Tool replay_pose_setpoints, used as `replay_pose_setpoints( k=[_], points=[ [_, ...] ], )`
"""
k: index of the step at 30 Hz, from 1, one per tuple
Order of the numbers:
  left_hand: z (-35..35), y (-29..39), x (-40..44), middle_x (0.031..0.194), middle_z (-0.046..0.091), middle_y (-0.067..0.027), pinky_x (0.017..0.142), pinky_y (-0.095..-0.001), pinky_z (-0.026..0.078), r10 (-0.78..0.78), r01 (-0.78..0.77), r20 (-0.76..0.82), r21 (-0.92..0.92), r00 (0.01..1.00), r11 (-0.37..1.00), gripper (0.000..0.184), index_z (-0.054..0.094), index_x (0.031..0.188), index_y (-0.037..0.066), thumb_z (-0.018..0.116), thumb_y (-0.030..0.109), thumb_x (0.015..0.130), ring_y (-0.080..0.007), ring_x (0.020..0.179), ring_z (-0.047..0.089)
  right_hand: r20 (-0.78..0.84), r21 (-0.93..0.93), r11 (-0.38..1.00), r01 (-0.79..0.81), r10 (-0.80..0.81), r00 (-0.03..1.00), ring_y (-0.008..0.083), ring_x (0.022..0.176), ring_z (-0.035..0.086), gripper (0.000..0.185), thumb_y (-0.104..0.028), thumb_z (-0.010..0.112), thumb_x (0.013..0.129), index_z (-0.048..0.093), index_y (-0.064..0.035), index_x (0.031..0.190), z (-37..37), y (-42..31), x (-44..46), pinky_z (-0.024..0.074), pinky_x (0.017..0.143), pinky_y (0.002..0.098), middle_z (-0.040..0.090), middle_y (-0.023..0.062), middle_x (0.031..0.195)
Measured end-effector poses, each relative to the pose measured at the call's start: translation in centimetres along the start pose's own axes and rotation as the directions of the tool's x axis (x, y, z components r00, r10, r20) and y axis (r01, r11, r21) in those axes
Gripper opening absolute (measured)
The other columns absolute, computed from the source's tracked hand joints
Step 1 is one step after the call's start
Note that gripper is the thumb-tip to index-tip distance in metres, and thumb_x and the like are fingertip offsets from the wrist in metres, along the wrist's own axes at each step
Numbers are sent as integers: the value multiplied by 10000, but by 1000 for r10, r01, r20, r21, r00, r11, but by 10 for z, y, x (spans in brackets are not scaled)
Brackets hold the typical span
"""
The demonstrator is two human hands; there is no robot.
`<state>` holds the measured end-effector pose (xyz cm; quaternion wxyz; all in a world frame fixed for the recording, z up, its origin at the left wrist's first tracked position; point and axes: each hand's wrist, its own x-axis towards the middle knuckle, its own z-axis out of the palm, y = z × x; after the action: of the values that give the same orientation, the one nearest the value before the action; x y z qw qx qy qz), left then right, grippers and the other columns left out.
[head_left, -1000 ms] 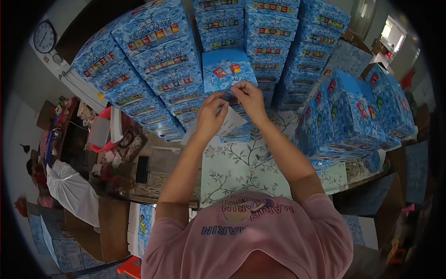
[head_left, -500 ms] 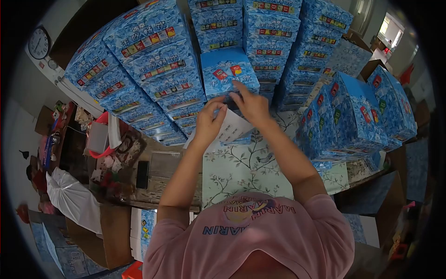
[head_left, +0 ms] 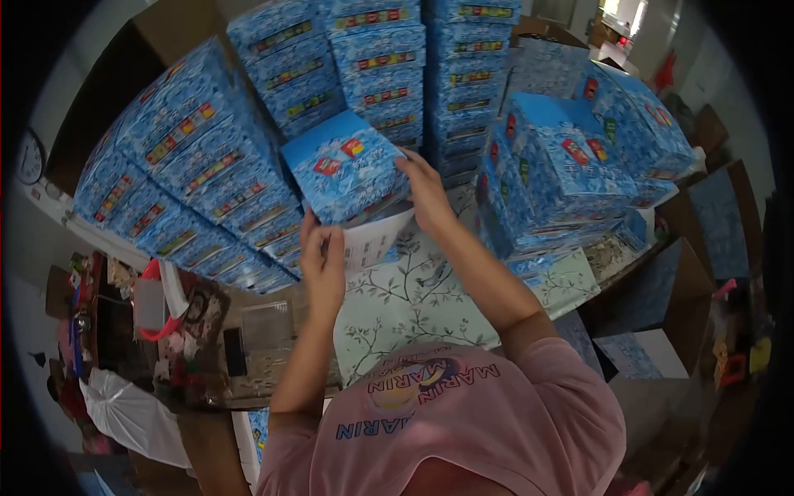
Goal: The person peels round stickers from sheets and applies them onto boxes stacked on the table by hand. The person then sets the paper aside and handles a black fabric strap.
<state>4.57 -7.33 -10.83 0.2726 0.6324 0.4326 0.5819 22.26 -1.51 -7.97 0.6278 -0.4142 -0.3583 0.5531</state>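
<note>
In front of me a blue printed box [head_left: 347, 178] with red and yellow packet pictures on its lid sits on stacked boxes. My right hand [head_left: 426, 197] grips the right side of this box, fingers at its upper corner. At the lower left corner, my left hand [head_left: 321, 258] is closed on a white printed sheet [head_left: 376, 240], which looks like a sheet of labels. The sheet hangs against the lower front of the box and reaches toward my right wrist. Whether my left fingers also press the box is hidden.
Tall stacks of blue boxes [head_left: 182, 157] rise at the left and behind [head_left: 376, 66]. More blue boxes [head_left: 571, 165] stand on the right. A floral tablecloth [head_left: 413, 306] covers the table before me. A dark phone [head_left: 235, 351] and a white bag [head_left: 132, 413] are at the left.
My right hand has gone from the front of the box to its right side. My left hand has moved to the lower left corner, keeping the sheet. The camera view has turned right.
</note>
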Motion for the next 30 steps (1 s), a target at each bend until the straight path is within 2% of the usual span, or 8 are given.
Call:
replay_pose_setpoints(
  k=[4, 14, 16, 19, 20, 22, 26, 30],
  points=[
    [19, 46, -32, 1386, 255, -219, 994, -389, 271, 132, -131, -2, -140, 991, 981, 130, 523, 803, 13, 486, 102, 890, -309, 1290, 267, 10, 106, 954, 281, -283, 959, 136, 1005, 484, 392, -202, 539, 855, 493, -13, 1195, -23, -36, -41, 361, 882, 258, 547, 69, 1079],
    [110, 149, 28, 1327, 352, -235, 969, -347, 340, 484, -294, 279, -518, 830, 803, 92, 532, 878, -23, 515, 67, 870, -278, 1227, 372, -277, -317, 565, 762, -823, 496, 172, 1018, 500, 404, -209, 484, 895, 429, 20, 1222, -109, -173, -111, 361, 900, 294, 531, 107, 1131],
    [114, 150, 31, 1303, 391, -230, 958, -331, 353, 462, -202, 344, -581, 817, 789, 92, 537, 877, -23, 514, 66, 872, -251, 1208, 402, -253, -638, 91, 765, -963, -97, 172, 896, 549, 272, -171, 550, 868, 556, -21, 1095, -113, -179, -116, 417, 798, 283, 579, 114, 1002],
    [110, 143, 35, 1245, 465, -196, 898, -296, 401, 274, 11, 352, -632, 895, 775, 105, 541, 896, -12, 512, 88, 883, -195, 1115, 490, -135, -630, -28, 776, -980, -145, 166, 815, 559, 202, -101, 571, 841, 578, -18, 1025, -103, -162, -140, 439, 728, 279, 589, 118, 941],
    [102, 139, 38, 1211, 494, -178, 851, -272, 419, 187, 70, 303, -672, 935, 737, 117, 539, 907, -4, 508, 107, 890, -164, 1041, 521, -142, -622, -18, 783, -980, -136, 166, 815, 559, 202, -101, 571, 841, 578, -18, 1025, -99, -151, -150, 439, 728, 279, 589, 118, 941],
    [82, 126, 48, 1083, 578, -133, 711, -215, 448, 87, -12, 79, -668, 993, 744, 155, 528, 921, 7, 491, 158, 907, -84, 816, 555, 301, -594, 151, 790, -869, 392, 133, 768, 546, 177, -80, 600, 806, 585, -20, 972, -90, -129, -160, 446, 684, 256, 594, 99, 881],
    [32, 116, 59, 1034, 598, -124, 664, -203, 444, -41, -72, -157, -654, 987, 753, 162, 533, 903, 12, 494, 169, 906, -69, 758, 535, 243, -671, 324, 667, -753, 611, 117, 733, 536, 197, -69, 636, 763, 579, -17, 944, -59, -90, -126, 447, 667, 241, 594, 73, 813],
    [9, 93, 54, 1040, 596, -125, 690, -209, 440, -63, -92, -219, -633, 974, 768, 163, 531, 900, 14, 500, 173, 904, -63, 774, 524, 296, -357, 732, 581, -501, 813, 94, 699, 538, 189, -83, 650, 770, 583, -25, 937, -27, -65, -93, 450, 642, 234, 598, 38, 784]
  ],
)
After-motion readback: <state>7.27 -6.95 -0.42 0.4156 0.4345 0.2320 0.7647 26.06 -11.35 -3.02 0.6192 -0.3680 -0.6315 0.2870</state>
